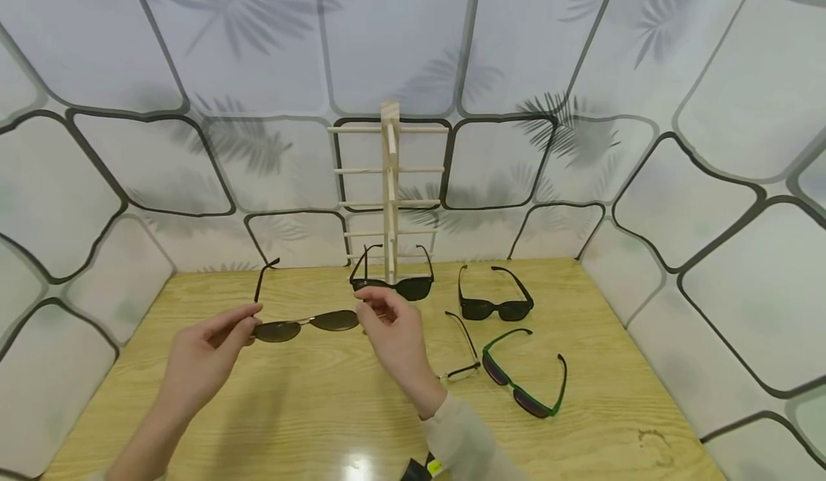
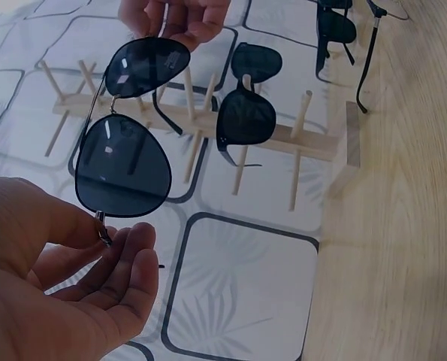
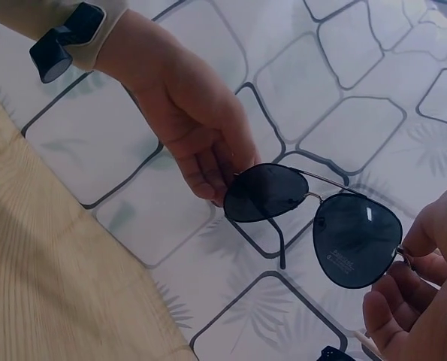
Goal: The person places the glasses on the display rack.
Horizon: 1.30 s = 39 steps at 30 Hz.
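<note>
Your left hand (image 1: 205, 355) and right hand (image 1: 395, 334) pinch opposite ends of the sunglasses (image 1: 335, 320) above the tabletop (image 1: 323, 402). A wooden rack (image 1: 390, 187) stands beyond them.

The left hand (image 1: 203, 350) and right hand (image 1: 395, 336) extend forward — apart, both pinching.

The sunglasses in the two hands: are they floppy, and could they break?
The sunglasses probably aren't floppy: a metal-looking bridge joins the lenses. They're likely light, looking so thin. Their slim arms might bend if squeezed.
</note>
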Each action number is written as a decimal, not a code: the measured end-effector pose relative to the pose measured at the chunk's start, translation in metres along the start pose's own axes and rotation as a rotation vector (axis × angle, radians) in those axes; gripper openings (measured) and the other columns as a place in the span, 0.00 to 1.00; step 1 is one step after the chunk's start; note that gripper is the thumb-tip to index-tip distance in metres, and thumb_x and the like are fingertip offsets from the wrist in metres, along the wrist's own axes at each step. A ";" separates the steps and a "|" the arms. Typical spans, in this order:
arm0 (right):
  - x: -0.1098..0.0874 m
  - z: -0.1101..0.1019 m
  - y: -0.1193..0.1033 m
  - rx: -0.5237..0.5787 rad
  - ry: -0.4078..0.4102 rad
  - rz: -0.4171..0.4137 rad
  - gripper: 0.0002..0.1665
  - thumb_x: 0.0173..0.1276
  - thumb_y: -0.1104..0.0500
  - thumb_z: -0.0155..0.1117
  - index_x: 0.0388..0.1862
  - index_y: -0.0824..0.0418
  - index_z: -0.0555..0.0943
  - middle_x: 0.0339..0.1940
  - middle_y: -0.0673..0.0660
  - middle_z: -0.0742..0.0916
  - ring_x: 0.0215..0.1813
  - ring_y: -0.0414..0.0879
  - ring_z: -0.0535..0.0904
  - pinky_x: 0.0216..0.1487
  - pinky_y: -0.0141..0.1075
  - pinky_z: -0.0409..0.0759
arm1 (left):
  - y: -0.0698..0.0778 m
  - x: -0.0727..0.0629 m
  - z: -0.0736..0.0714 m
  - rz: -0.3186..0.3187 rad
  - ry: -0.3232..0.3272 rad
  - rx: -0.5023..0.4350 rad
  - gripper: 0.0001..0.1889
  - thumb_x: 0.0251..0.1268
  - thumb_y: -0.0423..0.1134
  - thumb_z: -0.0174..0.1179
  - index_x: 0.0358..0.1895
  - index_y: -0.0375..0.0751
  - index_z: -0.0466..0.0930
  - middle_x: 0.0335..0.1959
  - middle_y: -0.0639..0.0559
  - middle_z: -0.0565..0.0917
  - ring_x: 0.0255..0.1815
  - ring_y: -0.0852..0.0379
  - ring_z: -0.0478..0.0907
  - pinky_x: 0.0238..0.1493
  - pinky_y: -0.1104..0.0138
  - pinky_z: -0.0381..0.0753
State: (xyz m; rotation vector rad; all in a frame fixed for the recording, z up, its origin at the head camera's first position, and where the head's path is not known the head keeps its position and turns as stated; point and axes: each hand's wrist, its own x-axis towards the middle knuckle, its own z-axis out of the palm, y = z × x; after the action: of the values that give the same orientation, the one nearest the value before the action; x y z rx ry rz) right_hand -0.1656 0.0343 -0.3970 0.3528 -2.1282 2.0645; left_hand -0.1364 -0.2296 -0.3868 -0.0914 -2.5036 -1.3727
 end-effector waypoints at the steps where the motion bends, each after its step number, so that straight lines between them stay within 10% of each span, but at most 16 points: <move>1: 0.000 -0.001 -0.001 0.001 0.005 -0.002 0.11 0.76 0.63 0.64 0.53 0.61 0.88 0.43 0.63 0.88 0.36 0.37 0.81 0.40 0.29 0.81 | 0.001 0.000 0.001 0.008 0.001 -0.003 0.16 0.80 0.40 0.61 0.62 0.38 0.87 0.40 0.79 0.87 0.36 0.77 0.85 0.33 0.76 0.83; 21: 0.007 -0.034 -0.005 0.036 0.136 0.028 0.10 0.77 0.64 0.65 0.52 0.64 0.88 0.41 0.61 0.87 0.30 0.43 0.80 0.34 0.30 0.82 | 0.026 0.016 0.028 0.085 -0.049 -0.093 0.16 0.80 0.36 0.61 0.63 0.37 0.86 0.50 0.38 0.91 0.38 0.76 0.85 0.40 0.77 0.84; 39: 0.022 -0.059 -0.001 0.037 0.246 0.039 0.11 0.76 0.66 0.64 0.51 0.65 0.88 0.33 0.53 0.85 0.29 0.47 0.80 0.34 0.31 0.82 | 0.042 0.038 0.056 0.065 -0.103 -0.154 0.16 0.81 0.37 0.59 0.65 0.37 0.85 0.51 0.38 0.91 0.38 0.76 0.83 0.41 0.74 0.84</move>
State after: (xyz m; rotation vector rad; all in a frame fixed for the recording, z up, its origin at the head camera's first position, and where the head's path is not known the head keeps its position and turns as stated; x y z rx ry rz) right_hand -0.1894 0.0920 -0.3880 0.0574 -1.9692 2.0493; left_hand -0.1766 -0.1630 -0.3706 -0.2793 -2.4491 -1.5699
